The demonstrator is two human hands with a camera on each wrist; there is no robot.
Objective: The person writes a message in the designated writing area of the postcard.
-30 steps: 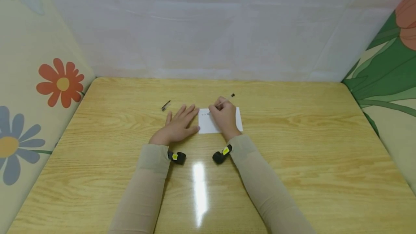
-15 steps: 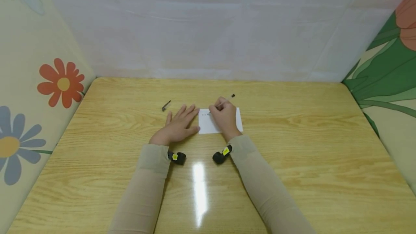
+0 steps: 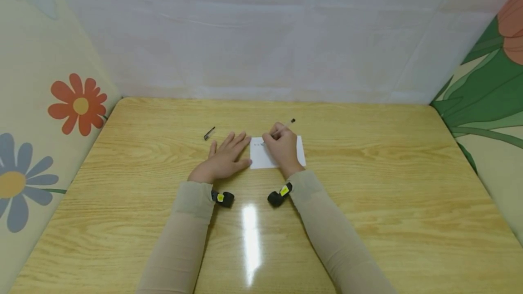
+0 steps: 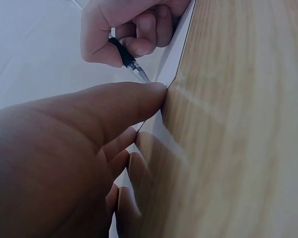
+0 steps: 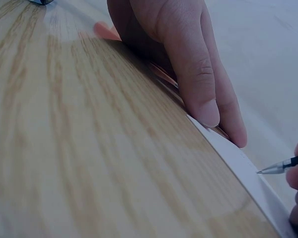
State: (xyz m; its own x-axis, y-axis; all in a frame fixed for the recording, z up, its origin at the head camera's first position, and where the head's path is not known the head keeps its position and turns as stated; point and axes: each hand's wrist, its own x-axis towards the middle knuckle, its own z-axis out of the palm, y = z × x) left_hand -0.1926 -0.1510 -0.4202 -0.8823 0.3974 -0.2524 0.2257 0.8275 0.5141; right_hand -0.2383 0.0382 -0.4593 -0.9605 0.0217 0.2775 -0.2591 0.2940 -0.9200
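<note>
A white sheet of paper (image 3: 261, 160) lies on the table, with a short row of small dark marks near its upper left. My right hand (image 3: 283, 146) rests over the paper and pinches a pen (image 3: 292, 121), which has a clear barrel and black end. In the left wrist view the pen's black grip (image 4: 121, 51) and metal tip show below the curled fingers. The right wrist view has the pen's tip (image 5: 270, 169) at the paper. My left hand (image 3: 224, 160) lies flat with fingers spread, its thumb and index fingertip touching the paper's left edge.
A pen cap (image 3: 209, 133) lies on the wooden table (image 3: 367, 185), just beyond the left hand. A white sheet (image 3: 253, 35) hangs behind the table. Flower-patterned panels (image 3: 24, 103) stand at both sides. Each wrist wears a small black camera (image 3: 224, 198).
Both hands stay nearly in place. The pen shifts very slightly at the row of marks; the paper and cap look unmoved on the table.
</note>
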